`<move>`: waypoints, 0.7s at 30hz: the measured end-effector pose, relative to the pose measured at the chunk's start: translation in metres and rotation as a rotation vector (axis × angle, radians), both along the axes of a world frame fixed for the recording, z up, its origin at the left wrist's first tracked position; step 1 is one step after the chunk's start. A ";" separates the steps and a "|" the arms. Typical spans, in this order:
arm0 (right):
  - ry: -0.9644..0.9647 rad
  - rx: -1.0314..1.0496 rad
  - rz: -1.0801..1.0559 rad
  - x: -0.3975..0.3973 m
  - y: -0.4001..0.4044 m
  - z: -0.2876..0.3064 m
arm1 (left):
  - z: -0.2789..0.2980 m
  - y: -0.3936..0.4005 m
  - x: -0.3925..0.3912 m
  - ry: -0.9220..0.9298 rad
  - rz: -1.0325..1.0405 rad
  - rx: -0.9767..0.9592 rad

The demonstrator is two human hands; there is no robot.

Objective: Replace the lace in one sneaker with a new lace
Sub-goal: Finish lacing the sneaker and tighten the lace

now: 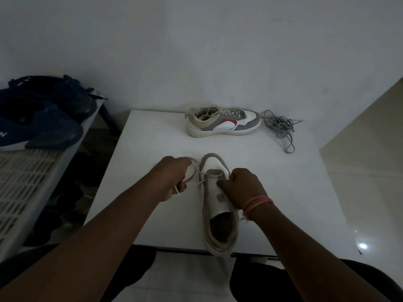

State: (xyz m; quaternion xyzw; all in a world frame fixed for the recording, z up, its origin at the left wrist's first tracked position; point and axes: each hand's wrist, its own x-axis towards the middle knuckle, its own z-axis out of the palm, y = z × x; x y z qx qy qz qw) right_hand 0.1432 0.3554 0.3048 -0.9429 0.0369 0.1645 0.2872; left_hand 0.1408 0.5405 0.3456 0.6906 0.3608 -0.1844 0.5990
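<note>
A white and grey sneaker (214,212) lies on the white table (152,144), toe pointing away, heel over the near edge. Its cream lace (201,182) runs only through the eyelets nearest the toe and trails off to the left. My left hand (174,177) grips a bunch of that lace just left of the toe. My right hand (242,188) grips the sneaker's right side at the tongue, thumb pressed on the tongue. A tangled grey lace (280,127) lies loose at the table's far right.
A second matching sneaker (222,123), fully laced, lies on its side at the table's far edge. Dark blue shoes (43,114) sit on a white slatted rack (28,188) to the left. A wall stands behind the table, tiled floor to the right.
</note>
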 end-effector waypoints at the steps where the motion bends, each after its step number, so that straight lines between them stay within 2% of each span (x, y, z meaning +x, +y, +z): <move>1: -0.005 0.005 0.009 0.000 0.001 0.001 | -0.011 0.000 0.000 -0.010 -0.041 0.137; 10: -0.114 -0.034 0.025 -0.002 0.000 0.005 | -0.031 0.003 -0.013 -0.023 -0.558 0.880; 12: -0.117 -0.039 0.034 -0.001 0.000 0.005 | -0.035 0.001 -0.012 -0.111 -0.654 0.992; 15: -0.136 -0.050 0.051 -0.002 0.001 0.003 | -0.037 -0.001 -0.006 -0.406 -0.716 1.004; 16: -0.142 -0.054 0.052 -0.002 0.001 0.003 | -0.035 -0.002 -0.004 -0.449 -0.733 1.029; 19: -0.114 -0.032 0.050 0.000 -0.003 0.003 | -0.014 -0.003 0.003 -0.404 -0.758 1.100; 21: -0.083 0.044 0.062 0.001 -0.005 0.005 | 0.010 0.000 0.007 -0.440 -0.719 1.017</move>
